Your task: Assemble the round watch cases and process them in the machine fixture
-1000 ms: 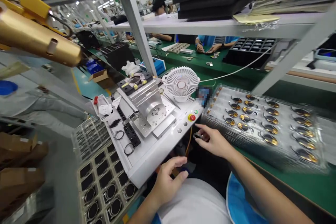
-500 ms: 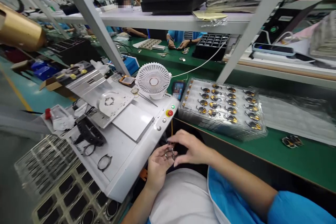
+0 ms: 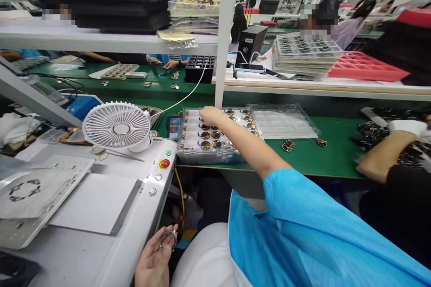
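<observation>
Low at the edge of the white machine, my left hand is closed around a thin metal ring-shaped frame, which looks like a watch case. My right hand reaches forward over a clear plastic tray on the green bench. Its fingers are curled down among the tray's back rows, and what they grip is hidden. Rows of small round dark parts with amber film and short tails lie in the tray. My forearm covers some of them.
On the machine stand a white fan, a flat plate and a red stop button. Loose round parts lie right of the tray, near an empty-looking plastic sheet. A shelf post rises behind. Another person's arm is at right.
My view has swung to the right. My right hand has left the ring and reached out to the tray. The ring stays in my left hand.
</observation>
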{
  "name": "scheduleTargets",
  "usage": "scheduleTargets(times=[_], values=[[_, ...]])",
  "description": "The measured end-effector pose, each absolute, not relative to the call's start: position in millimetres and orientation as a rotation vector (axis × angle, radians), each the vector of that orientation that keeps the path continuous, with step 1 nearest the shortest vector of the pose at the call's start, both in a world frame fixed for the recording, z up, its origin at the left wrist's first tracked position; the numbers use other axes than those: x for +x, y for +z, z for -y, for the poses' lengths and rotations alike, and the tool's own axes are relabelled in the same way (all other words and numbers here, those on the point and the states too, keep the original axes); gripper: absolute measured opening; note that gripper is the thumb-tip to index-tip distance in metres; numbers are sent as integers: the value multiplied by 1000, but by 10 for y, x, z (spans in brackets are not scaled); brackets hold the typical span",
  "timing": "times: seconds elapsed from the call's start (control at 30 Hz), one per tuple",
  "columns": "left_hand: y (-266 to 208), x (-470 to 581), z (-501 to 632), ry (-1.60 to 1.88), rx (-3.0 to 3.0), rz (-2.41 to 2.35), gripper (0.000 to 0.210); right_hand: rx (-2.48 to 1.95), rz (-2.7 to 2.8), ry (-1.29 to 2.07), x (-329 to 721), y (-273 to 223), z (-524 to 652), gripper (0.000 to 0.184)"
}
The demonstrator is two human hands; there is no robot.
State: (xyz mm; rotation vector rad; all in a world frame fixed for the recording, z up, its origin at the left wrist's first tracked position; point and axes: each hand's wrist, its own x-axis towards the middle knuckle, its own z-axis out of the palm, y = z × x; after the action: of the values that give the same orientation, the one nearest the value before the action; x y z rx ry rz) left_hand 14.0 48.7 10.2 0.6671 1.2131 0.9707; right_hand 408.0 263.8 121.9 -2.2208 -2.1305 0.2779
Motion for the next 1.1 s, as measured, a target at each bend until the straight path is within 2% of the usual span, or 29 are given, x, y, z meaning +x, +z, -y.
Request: scheduleTargets(times=[0.1, 0.23, 0.4, 0.47, 0.5, 0.57, 0.63, 0.77, 1.0, 1.1], values=[[118, 143, -490, 968, 680, -1208, 54, -2225, 2106, 289, 4047, 1227, -2670, 24], [155, 140, -476, 953, 685, -1181, 52, -2179, 1970, 279, 4104, 1310, -2593, 26], [233, 167, -401, 979, 757, -1095, 53, -1918, 1827, 352, 3702, 1219, -2103, 46], [281, 208, -379, 990, 846, -1003, 59, -1706, 1835, 549, 3297, 1042, -1777, 51], [306, 232, -378, 986, 897, -936, 64, -1476, 1736, 812, 3079, 939, -1601, 48], [351, 273, -396, 972, 988, -800, 75, -1145, 1502, 1220, 2678, 747, -1264, 38], [380, 289, -429, 970, 1048, -716, 86, -1039, 1327, 1356, 2386, 608, -1011, 26], [378, 240, -453, 977, 1067, -691, 95, -1113, 1310, 1210, 2162, 495, -850, 15], [345, 129, -365, 959, 919, -653, 99, -924, 1627, 975, 2193, 490, -887, 16], [343, 84, -361, 978, 791, -667, 94, -848, 1756, 841, 2182, 507, -868, 18]])
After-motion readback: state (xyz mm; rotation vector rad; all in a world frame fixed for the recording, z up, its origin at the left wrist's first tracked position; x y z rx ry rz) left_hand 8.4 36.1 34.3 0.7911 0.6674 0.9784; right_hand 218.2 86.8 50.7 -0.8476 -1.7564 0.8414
